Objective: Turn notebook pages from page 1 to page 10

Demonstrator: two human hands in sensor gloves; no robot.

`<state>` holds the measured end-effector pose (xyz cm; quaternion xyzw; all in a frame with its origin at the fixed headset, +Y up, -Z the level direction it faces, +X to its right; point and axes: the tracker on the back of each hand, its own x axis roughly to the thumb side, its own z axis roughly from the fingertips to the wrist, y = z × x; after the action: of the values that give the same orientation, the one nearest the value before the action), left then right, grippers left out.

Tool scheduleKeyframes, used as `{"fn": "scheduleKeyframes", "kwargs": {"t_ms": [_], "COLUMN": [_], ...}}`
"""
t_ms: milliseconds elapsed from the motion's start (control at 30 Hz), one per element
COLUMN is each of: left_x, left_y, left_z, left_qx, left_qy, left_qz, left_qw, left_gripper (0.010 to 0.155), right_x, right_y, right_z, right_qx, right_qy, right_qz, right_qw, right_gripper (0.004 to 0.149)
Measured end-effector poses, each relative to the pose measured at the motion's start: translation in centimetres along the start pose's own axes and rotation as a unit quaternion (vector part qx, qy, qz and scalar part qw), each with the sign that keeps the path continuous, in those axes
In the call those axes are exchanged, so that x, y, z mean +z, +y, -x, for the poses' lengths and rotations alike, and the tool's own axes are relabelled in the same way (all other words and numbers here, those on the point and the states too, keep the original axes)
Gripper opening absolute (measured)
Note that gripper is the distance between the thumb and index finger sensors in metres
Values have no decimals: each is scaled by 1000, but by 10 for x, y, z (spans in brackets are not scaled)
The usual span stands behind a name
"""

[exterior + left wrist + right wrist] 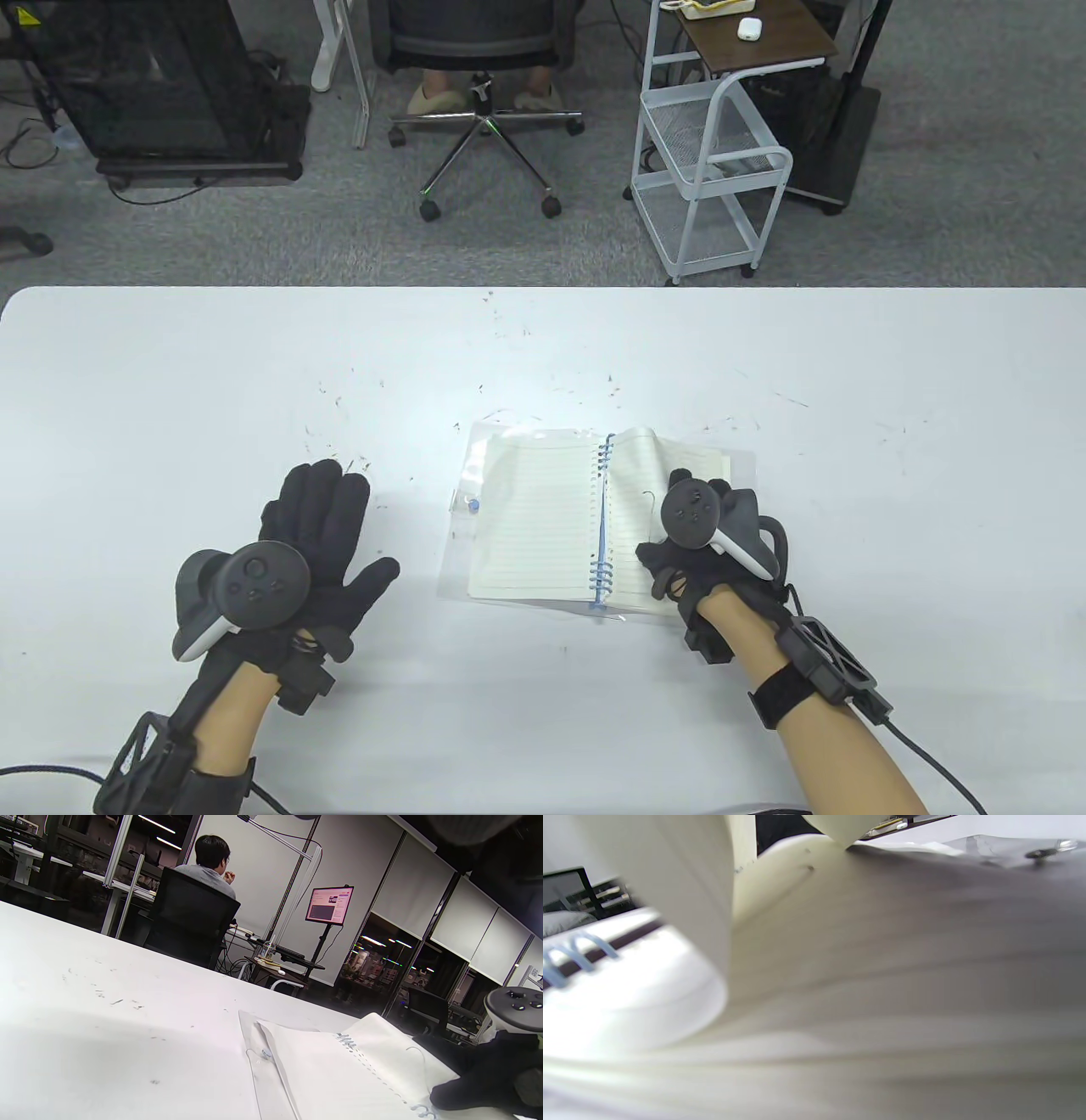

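Note:
A lined spiral notebook (534,509) with a blue coil lies open on the white table (170,382), on a clear plastic cover. My right hand (704,531) is on the right-hand pages, where a page (636,463) bulges upward near the coil; its fingers are hidden under the tracker. The right wrist view shows curled cream pages (683,899) and the coil (568,959) close up. My left hand (327,526) lies flat with the fingers spread on the table, left of the notebook, apart from it. The left wrist view shows the notebook (331,1073) and my right hand (488,1069).
Small dark specks are scattered over the table top. Beyond the far edge stand an office chair (484,85) with a seated person, a white wire cart (713,161) and a dark cabinet (153,85).

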<state>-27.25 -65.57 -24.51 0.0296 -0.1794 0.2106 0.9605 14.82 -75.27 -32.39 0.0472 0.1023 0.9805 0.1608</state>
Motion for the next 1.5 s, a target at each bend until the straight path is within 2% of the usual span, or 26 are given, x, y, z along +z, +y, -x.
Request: {"fn": "scheduleKeyframes", "kwargs": {"t_ms": [233, 367, 433, 600, 633, 700, 733, 900, 1000, 1167, 1333, 1500], "left_x": [0, 0, 0, 0, 0, 0, 0, 0, 0, 0, 0, 1], "left_y": [0, 0, 0, 1, 1, 1, 1, 2, 2, 3, 3, 5], "left_z": [0, 0, 0, 1, 1, 1, 1, 2, 2, 3, 3, 4], "left_qx": [1, 1, 3, 5, 6, 7, 7, 8, 9, 10, 12, 16], "left_qy": [0, 0, 0, 1, 1, 2, 2, 2, 3, 3, 2, 3], "left_qz": [-1, -1, -2, -1, -2, -1, -1, -2, -2, -2, -3, -8], "left_qw": [1000, 1000, 1000, 1000, 1000, 1000, 1000, 1000, 1000, 1000, 1000, 1000], "left_gripper": [89, 89, 89, 89, 89, 89, 89, 89, 89, 89, 89, 89], "right_x": [7, 10, 13, 21, 23, 24, 24, 16, 6, -14, -41, -63], "right_y": [-22, -34, -39, -48, -49, -50, -50, -56, -60, -61, -49, -24], "right_z": [3, 18, 30, 55, 59, 63, 62, 44, 25, -19, -59, -85], "right_qx": [-118, -212, -297, -417, -446, -472, -474, -433, -435, -414, -370, -325], "right_qy": [19, 49, 87, 147, 158, 160, 160, 130, 104, 71, 64, 64], "right_qz": [6, 16, 28, 57, 62, 64, 64, 80, 77, 52, 31, 7], "right_qw": [993, 976, 951, 895, 879, 864, 863, 888, 891, 906, 926, 943], "right_gripper": [97, 98, 99, 96, 93, 84, 82, 72, 70, 64, 60, 59]}}
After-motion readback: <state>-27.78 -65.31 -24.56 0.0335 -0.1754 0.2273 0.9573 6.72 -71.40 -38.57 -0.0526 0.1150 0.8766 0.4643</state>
